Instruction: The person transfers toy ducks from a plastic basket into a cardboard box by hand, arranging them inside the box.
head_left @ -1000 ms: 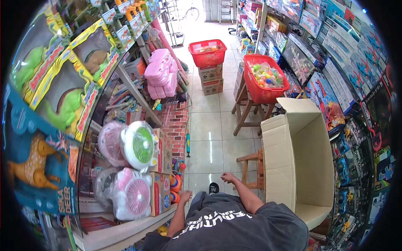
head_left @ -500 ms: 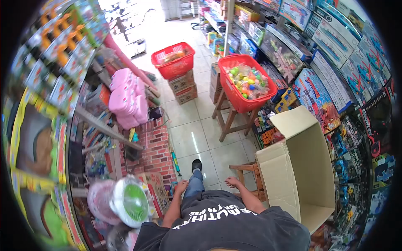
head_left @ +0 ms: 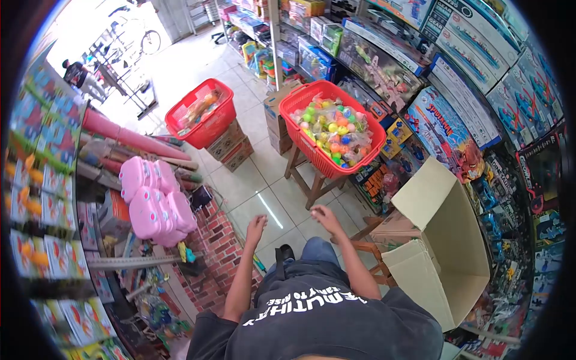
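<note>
My left hand (head_left: 257,227) hangs in front of my body above the tiled floor, its fingers loosely bent and apart, with nothing in it. To the right, my right hand (head_left: 326,218) reaches forward with its fingers parted, also holding nothing. Nearest to it is a red plastic basket (head_left: 307,144) on a wooden stool (head_left: 296,177); a gap separates hand and basket. Bagged colourful balls (head_left: 342,127) fill this basket. A second red basket (head_left: 210,133), with bagged items inside, rests on stacked cardboard boxes (head_left: 231,150) farther left.
A large open cardboard box (head_left: 414,273) stands at my right, beside another wooden stool (head_left: 363,246). Boxed toys (head_left: 447,129) line the right shelves. Pink cases (head_left: 155,201) and a brick-patterned sheet (head_left: 221,249) are on the left. A person (head_left: 84,78) is near the bright doorway.
Both hands have risen and moved forward, their fingers loosening. The view has turned right and moved nearer the ball-filled basket. A person now shows near the doorway.
</note>
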### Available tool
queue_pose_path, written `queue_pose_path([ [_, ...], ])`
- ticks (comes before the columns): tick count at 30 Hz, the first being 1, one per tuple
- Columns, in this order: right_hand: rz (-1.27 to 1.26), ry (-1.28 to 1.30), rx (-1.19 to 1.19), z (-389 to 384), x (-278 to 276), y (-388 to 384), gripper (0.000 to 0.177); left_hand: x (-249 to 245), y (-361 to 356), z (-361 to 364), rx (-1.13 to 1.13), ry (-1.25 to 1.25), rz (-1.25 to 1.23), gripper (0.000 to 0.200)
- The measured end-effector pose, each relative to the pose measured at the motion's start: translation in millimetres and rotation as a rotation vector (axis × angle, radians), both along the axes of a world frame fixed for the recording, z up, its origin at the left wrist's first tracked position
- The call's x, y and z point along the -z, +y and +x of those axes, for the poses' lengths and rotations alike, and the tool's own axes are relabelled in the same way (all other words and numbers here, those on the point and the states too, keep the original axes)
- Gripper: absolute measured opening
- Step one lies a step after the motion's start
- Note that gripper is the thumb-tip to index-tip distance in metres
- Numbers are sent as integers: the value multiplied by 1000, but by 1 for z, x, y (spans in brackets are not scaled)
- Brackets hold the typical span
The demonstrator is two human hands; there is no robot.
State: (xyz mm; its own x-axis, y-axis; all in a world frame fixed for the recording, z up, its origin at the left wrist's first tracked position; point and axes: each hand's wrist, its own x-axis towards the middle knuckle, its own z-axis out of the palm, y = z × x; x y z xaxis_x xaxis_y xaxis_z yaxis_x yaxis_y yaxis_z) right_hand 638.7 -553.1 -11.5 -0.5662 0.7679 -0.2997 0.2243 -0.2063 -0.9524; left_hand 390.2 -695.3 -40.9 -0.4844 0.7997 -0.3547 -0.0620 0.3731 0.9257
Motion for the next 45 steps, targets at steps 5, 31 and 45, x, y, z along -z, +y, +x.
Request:
queue_pose_path([
  [5,258,171,209,-26,-117,84,16,-71,127,-1,141,58,207,26],
  [31,810,-357,327,-23,-95,245,27,-106,369,31,893,462,353,56],
  [45,536,18,337,-95,-124,227,17,-159,355,4,521,-574,274,46],
])
